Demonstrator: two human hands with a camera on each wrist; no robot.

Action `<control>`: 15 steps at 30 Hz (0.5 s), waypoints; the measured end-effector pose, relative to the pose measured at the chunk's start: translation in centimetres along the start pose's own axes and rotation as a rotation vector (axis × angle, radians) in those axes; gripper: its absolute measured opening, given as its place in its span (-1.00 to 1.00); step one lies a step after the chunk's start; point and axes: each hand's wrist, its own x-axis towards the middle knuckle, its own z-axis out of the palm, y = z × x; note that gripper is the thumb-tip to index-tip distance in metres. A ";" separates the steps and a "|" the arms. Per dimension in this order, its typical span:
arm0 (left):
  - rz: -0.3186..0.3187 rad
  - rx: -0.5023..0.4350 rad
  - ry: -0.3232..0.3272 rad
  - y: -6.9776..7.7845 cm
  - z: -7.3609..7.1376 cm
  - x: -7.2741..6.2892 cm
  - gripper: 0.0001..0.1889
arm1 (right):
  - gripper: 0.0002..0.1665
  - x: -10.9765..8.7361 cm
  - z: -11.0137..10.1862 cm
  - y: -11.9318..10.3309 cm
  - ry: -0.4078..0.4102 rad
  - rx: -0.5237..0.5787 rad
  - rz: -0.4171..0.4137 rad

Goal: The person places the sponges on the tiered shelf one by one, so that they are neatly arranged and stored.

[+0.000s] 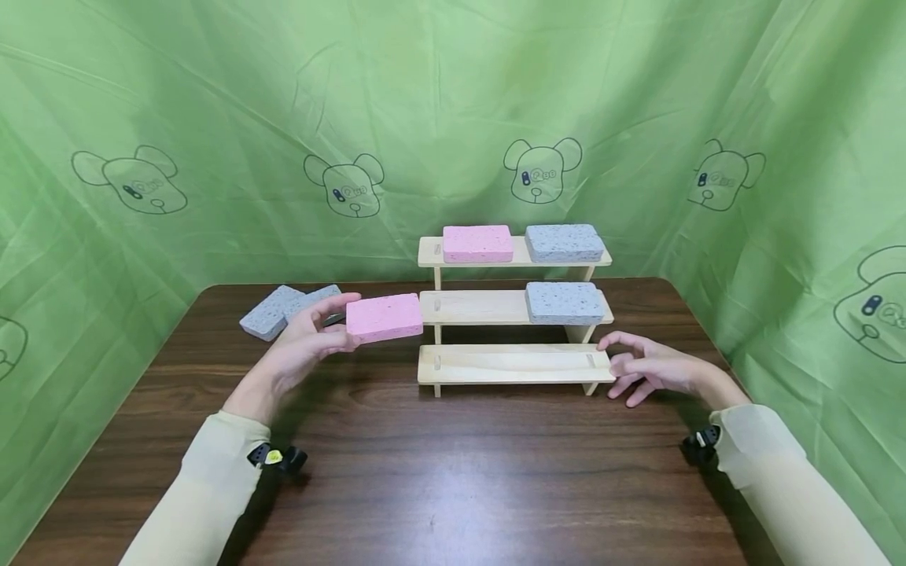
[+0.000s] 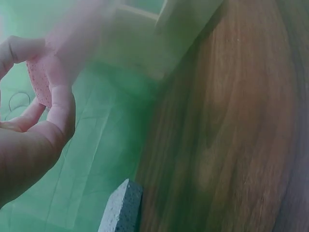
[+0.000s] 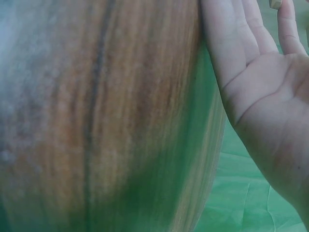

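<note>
My left hand [image 1: 304,350] pinches a pink sponge [image 1: 384,317] by its left end, thumb in front and fingers behind. The sponge hangs in the air beside the left end of a three-step wooden rack [image 1: 495,365]. In the left wrist view the sponge [image 2: 41,82] sits between thumb and fingers. At the other side, my right hand [image 1: 654,369] has its fingertips at the right end of the rack's lowest shelf. Its palm [image 3: 270,92] and straight fingers show in the right wrist view. Another pink sponge [image 1: 477,244] and a blue sponge [image 1: 564,244] lie on the top shelf.
The middle shelf bears a blue sponge [image 1: 564,303] at its right. Two more blue sponges, one [image 1: 272,312] partly against the other [image 1: 311,300], lie on the brown wooden table [image 1: 453,472] behind my left hand. A green curtain [image 1: 248,94] surrounds the table's back and sides.
</note>
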 end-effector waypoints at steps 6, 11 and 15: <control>0.013 -0.012 -0.024 0.4 0.7 0.0 -0.18 | -0.54 0.1 0.0 0.0 0.015 -0.007 0.008; 0.010 -0.029 -0.036 0.7 1.0 0.0 -0.19 | -0.55 0.0 0.1 -0.2 0.018 -0.019 0.006; 0.000 -0.039 -0.049 0.9 1.5 0.2 -0.18 | -0.55 -0.2 0.1 -0.2 0.017 -0.013 0.005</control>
